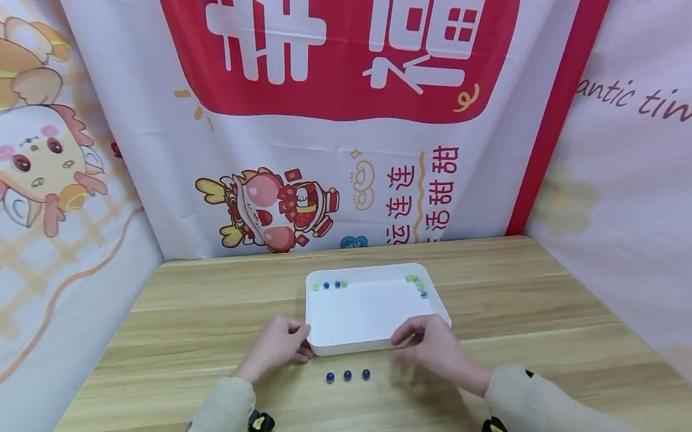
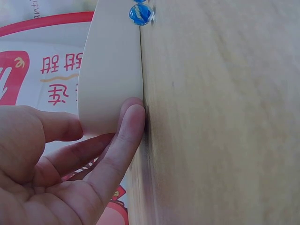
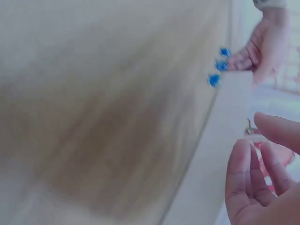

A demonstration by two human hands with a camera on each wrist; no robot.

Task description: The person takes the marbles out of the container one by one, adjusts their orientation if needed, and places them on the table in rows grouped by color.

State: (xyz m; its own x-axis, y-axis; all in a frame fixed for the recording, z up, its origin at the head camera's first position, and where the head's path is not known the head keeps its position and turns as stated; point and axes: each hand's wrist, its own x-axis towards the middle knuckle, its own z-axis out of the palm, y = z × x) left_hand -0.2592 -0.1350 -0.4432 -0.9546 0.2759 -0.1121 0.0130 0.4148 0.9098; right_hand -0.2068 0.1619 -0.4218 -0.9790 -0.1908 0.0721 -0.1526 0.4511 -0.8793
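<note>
A shallow white tray point(image 1: 353, 316) lies on the wooden table. My left hand point(image 1: 275, 345) holds its front left corner; in the left wrist view the thumb meets the rim while the fingers point(image 2: 124, 140) lie against the outer wall. By the tray's front right side hovers my right hand point(image 1: 430, 350), its fingers loosely bent and thumb apart, with nothing visible between them in the right wrist view. Three blue marbles point(image 1: 348, 375) form a row on the table before the tray. Inside, blue marbles point(image 1: 337, 285) and yellow-green marbles point(image 1: 316, 288) line the back left; more yellow-green marbles point(image 1: 413, 279) sit back right.
One blue marble point(image 1: 424, 295) lies by the tray's right wall. The wooden table point(image 1: 207, 299) runs back to a printed cloth point(image 1: 346, 135) hanging behind it. Printed cloths point(image 1: 638, 175) also stand at both sides.
</note>
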